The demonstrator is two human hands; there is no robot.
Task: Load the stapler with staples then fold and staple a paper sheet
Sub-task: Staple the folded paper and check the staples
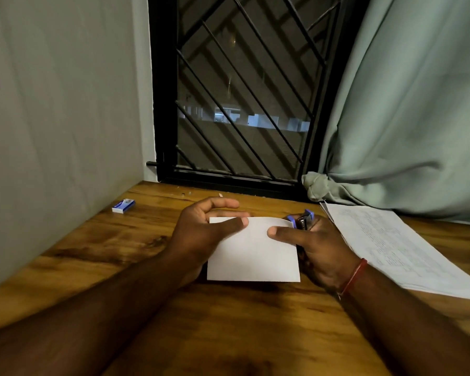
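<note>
A folded white paper sheet [253,253] is held just above the wooden table [120,253] in the middle of the view. My left hand [201,234] pinches its upper left edge, thumb on top and fingers behind. My right hand [318,248] grips a small blue stapler [301,219], whose jaws sit at the paper's upper right corner, while the thumb presses on the sheet. Much of the stapler is hidden by the hand and the paper. A small blue and white staple box [123,205] lies at the far left of the table.
A stack of printed sheets [391,245] lies on the table at the right. Behind the table are a barred window [242,104], a pale green curtain [404,118] and a wall [52,118] at the left.
</note>
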